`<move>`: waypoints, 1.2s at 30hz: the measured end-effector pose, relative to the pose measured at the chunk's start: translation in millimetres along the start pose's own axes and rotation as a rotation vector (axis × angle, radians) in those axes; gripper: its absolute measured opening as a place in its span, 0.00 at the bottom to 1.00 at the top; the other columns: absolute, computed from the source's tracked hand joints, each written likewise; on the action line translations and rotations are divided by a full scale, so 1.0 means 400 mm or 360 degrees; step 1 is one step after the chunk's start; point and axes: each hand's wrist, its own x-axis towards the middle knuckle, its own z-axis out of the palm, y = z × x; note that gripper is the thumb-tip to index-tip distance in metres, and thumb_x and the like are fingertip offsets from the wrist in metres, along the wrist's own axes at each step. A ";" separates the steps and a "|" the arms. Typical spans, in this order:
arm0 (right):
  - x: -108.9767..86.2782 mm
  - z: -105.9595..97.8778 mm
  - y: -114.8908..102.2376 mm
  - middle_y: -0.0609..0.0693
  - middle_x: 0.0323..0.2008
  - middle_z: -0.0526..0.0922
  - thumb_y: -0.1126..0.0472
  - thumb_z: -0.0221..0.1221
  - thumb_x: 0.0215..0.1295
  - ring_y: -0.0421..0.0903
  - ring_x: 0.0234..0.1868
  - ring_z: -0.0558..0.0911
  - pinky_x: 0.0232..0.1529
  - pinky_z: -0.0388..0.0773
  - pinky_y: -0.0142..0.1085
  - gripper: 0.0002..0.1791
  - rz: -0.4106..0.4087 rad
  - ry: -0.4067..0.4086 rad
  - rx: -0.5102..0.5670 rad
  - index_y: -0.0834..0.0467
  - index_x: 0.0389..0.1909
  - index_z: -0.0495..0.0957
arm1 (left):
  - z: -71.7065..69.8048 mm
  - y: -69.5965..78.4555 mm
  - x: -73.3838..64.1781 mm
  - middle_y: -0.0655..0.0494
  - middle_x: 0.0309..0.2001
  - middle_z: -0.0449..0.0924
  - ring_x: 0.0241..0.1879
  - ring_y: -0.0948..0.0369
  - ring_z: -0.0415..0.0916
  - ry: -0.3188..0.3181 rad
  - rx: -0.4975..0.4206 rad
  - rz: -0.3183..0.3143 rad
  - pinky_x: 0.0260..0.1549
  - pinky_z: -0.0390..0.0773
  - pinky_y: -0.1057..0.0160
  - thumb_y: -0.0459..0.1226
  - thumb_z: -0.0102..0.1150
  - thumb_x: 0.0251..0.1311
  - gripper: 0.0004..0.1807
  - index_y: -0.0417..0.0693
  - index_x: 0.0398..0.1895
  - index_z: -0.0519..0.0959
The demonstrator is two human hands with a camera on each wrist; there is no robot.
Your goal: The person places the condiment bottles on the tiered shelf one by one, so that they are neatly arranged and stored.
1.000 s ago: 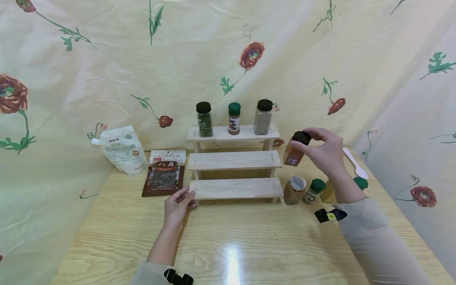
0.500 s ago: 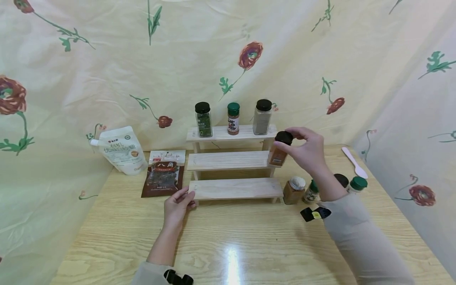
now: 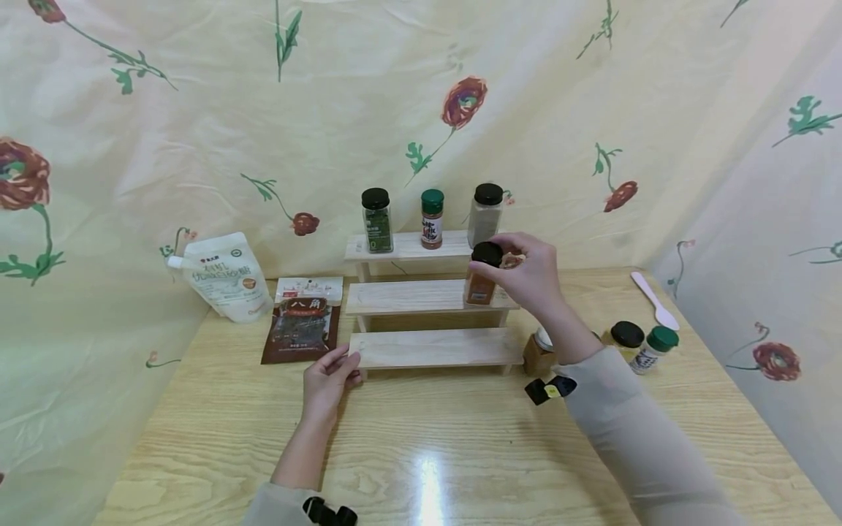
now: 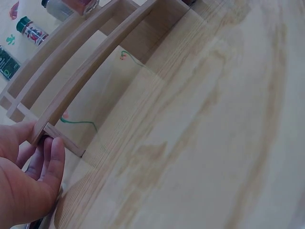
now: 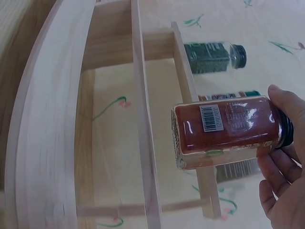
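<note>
My right hand [image 3: 526, 270] pinches the black cap of a spice jar [image 3: 480, 287] filled with red-brown powder. In the head view this jar is over the right part of the middle step of a three-step wooden rack [image 3: 421, 349]. The right wrist view shows the jar [image 5: 228, 126] apart from the step, its barcode label facing the camera. My left hand [image 3: 327, 383] grips the left end of the lowest step, thumb above and fingers beneath. On the top step stand a green-labelled jar [image 3: 378, 223], a green-capped bottle [image 3: 432, 219] and a grey jar [image 3: 484, 215].
Left of the rack lie a brown star anise packet [image 3: 304, 321] and a white pouch [image 3: 226, 277]. To the right stand a silver-capped jar [image 3: 537, 358], a black-capped jar [image 3: 625, 336] and a green-capped bottle [image 3: 653, 351]. A white spoon [image 3: 655, 299] lies behind them.
My right hand has carried the red-brown jar leftward, from right of the rack to over the middle step, turning it more upright. The left hand has stayed on the lowest step.
</note>
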 end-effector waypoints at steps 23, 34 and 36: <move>0.040 0.161 -0.056 0.55 0.41 0.88 0.57 0.80 0.48 0.49 0.40 0.84 0.46 0.82 0.44 0.24 -0.0057 -0.0118 0.0034 0.63 0.45 0.86 | 0.000 -0.001 0.004 0.55 0.33 0.81 0.27 0.63 0.83 0.0016 0.0005 -0.0027 0.31 0.89 0.67 0.28 0.67 0.64 0.23 0.28 0.61 0.76; 0.052 0.230 -0.079 0.53 0.41 0.86 0.50 0.80 0.49 0.48 0.43 0.81 0.49 0.78 0.45 0.28 0.0031 -0.0187 0.0025 0.61 0.48 0.86 | 0.000 -0.002 0.006 0.55 0.33 0.81 0.26 0.63 0.83 0.0010 0.0006 -0.0018 0.30 0.89 0.66 0.27 0.66 0.64 0.22 0.28 0.60 0.76; 0.054 0.243 -0.081 0.53 0.41 0.86 0.51 0.80 0.50 0.47 0.42 0.81 0.47 0.80 0.44 0.28 0.0025 -0.0193 0.0036 0.61 0.48 0.86 | -0.001 -0.002 0.009 0.55 0.33 0.81 0.26 0.63 0.83 0.0007 0.0008 -0.0018 0.31 0.89 0.66 0.27 0.66 0.64 0.22 0.28 0.60 0.76</move>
